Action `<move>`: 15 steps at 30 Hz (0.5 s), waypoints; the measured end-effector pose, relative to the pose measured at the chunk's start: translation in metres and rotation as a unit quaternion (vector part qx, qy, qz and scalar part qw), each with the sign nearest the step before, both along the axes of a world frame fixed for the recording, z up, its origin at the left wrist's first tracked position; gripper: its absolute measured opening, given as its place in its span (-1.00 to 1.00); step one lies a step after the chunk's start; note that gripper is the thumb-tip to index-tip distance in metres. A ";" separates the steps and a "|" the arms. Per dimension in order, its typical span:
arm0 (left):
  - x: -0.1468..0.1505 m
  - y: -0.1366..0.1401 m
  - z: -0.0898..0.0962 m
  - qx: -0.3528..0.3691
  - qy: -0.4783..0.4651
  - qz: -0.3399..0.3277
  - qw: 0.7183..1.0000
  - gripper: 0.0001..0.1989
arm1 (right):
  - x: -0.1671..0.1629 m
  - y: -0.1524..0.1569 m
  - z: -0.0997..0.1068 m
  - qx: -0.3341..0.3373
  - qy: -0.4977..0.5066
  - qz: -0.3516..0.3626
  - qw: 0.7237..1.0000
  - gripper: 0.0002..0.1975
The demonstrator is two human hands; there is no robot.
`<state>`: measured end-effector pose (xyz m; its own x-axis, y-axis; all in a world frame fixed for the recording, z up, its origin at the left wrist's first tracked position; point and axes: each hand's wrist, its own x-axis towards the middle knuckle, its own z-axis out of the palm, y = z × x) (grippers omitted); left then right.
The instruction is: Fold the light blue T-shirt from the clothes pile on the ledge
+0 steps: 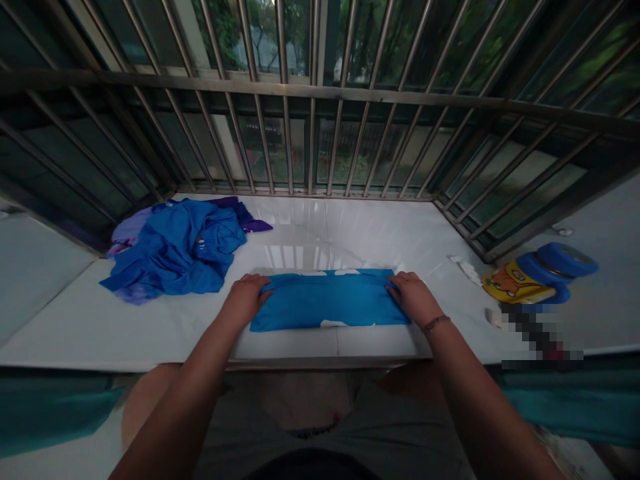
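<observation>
A bright blue cloth [330, 300] with white patches along its edges lies folded into a long flat strip on the white tiled sill [295, 343]. My left hand [253, 292] grips its far left corner, the thumb over the fabric and the fingers closed at the edge. At the opposite end, my right hand [407, 293] pinches the far right corner in the same way; a thin bracelet circles that wrist. The fingertips under the fabric are partly hidden. Left of my left hand sits a crumpled heap of blue and purple fabric [187, 243].
Metal window bars [313, 90] close off the back and both sides of the sill. On the right lies a blue container with a yellow cartoon label [520, 277], beside a crumpled white tissue [466, 269] and a blurred-out object. The sill's front edge runs above my knees.
</observation>
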<state>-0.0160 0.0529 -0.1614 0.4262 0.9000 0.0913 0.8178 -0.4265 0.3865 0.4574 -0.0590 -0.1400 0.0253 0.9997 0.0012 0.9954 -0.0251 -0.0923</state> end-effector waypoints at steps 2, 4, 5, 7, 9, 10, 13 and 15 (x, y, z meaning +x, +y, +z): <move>-0.017 -0.017 0.004 0.001 -0.075 -0.029 0.997 -0.77 | 0.004 -0.020 0.003 0.037 0.048 0.026 0.998 -0.73; -0.038 -0.038 0.009 -0.034 -0.148 -0.046 0.987 -0.73 | 0.006 -0.046 0.005 0.072 0.122 0.050 0.989 -0.73; -0.049 -0.050 0.012 -0.069 -0.169 -0.050 0.982 -0.71 | 0.005 -0.060 0.006 0.079 0.159 0.058 0.982 -0.74; -0.070 -0.070 0.016 -0.161 -0.181 -0.060 0.968 -0.72 | 0.002 -0.086 0.007 0.061 0.222 0.068 0.971 -0.76; -0.089 -0.087 0.018 -0.245 -0.170 -0.084 0.951 -0.76 | -0.002 -0.108 0.010 0.003 0.273 0.073 0.959 -0.80; -0.097 -0.093 0.018 -0.273 -0.170 -0.098 0.942 -0.77 | -0.005 -0.117 0.012 -0.036 0.293 0.074 0.952 -0.79; -0.113 -0.106 0.012 -0.310 -0.194 -0.112 0.924 -0.71 | -0.012 -0.135 0.018 -0.129 0.322 0.066 0.935 -0.72; -0.120 -0.109 0.005 -0.315 -0.200 -0.099 0.923 -0.63 | -0.018 -0.142 0.019 -0.149 0.303 0.056 0.940 -0.72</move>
